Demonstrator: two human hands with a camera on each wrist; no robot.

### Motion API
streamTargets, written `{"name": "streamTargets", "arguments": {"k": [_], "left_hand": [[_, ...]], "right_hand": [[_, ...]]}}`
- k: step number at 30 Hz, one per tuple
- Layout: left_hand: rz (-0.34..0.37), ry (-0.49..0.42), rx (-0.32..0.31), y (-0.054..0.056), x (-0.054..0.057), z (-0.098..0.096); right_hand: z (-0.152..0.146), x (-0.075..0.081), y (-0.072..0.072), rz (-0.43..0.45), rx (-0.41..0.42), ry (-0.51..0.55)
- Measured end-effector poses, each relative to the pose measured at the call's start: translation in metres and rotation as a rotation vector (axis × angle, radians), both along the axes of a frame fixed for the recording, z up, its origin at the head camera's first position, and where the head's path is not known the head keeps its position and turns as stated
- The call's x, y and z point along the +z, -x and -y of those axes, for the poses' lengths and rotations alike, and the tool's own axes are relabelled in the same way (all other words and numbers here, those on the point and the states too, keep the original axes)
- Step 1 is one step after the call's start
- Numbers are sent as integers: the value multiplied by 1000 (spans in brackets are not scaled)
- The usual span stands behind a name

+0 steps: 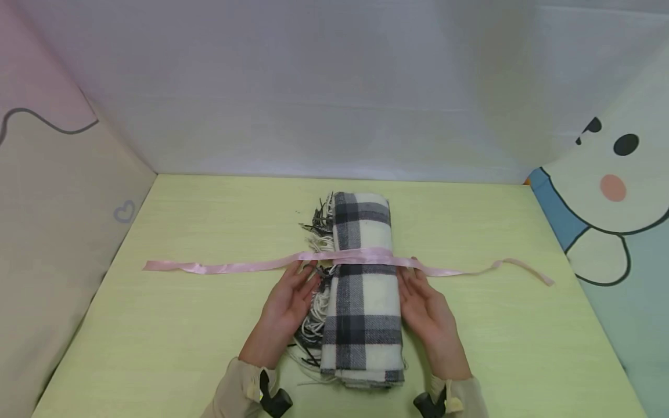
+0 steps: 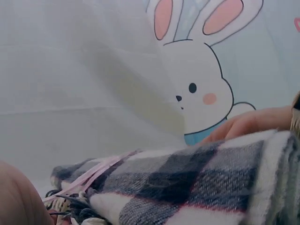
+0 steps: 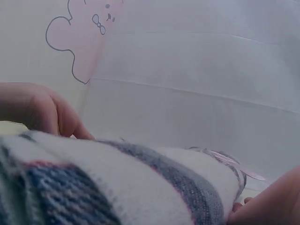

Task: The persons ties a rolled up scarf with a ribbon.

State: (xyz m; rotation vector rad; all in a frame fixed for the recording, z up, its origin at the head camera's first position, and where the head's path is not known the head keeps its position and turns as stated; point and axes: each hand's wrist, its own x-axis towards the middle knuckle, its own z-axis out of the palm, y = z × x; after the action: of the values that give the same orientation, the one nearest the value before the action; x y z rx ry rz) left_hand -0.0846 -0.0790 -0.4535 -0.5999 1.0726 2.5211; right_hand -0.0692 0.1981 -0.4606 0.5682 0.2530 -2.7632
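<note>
A folded black-and-white checked scarf [image 1: 366, 296] lies lengthwise on the table, its fringe [image 1: 317, 313] spilling out along the left side. Across its middle runs a pink satin ribbon [image 1: 251, 266], crossed over itself on top with a loose end trailing to each side. My left hand [image 1: 284, 305] rests palm up at the fringed side, fingers extended and fingertips right at the ribbon. On the opposite side my right hand [image 1: 428, 310] lies along the scarf's edge, fingers extended, with fingertips beneath the ribbon. Both wrist views show the checked cloth [image 2: 173, 178] close up between the hands.
The pale yellow-green table [image 1: 172, 325] meets a white cloth backdrop [image 1: 313, 104] at its far edge. Printed side panels stand left and right, the right one bearing a cartoon rabbit [image 1: 622, 186]. Both wrists carry small black cameras [image 1: 276, 400].
</note>
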Motion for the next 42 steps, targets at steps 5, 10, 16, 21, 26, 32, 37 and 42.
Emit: {"name": "streamTargets", "arguments": {"k": [5,10,16,21,26,32,37,42], "left_hand": [[-53,255,46,-1,1,2],[-94,512,102,1,5,4],[-175,718,168,5,7,3],[-218,670,233,6,9,0],[-225,378,275,9,14,-7],[-274,41,280,15,19,-17],[-356,-77,252,23,21,-22],[-451,-134,226,31,20,-26]], "right_hand": [[1,1,3,1,-42,-1],[0,7,6,22,-78,-4],[0,14,8,30,-91,-4],[1,20,9,25,-92,3],[2,25,10,-31,-71,16],[3,28,11,-143,-29,16],[4,30,15,-302,23,3],[5,26,23,-540,77,-66]]}}
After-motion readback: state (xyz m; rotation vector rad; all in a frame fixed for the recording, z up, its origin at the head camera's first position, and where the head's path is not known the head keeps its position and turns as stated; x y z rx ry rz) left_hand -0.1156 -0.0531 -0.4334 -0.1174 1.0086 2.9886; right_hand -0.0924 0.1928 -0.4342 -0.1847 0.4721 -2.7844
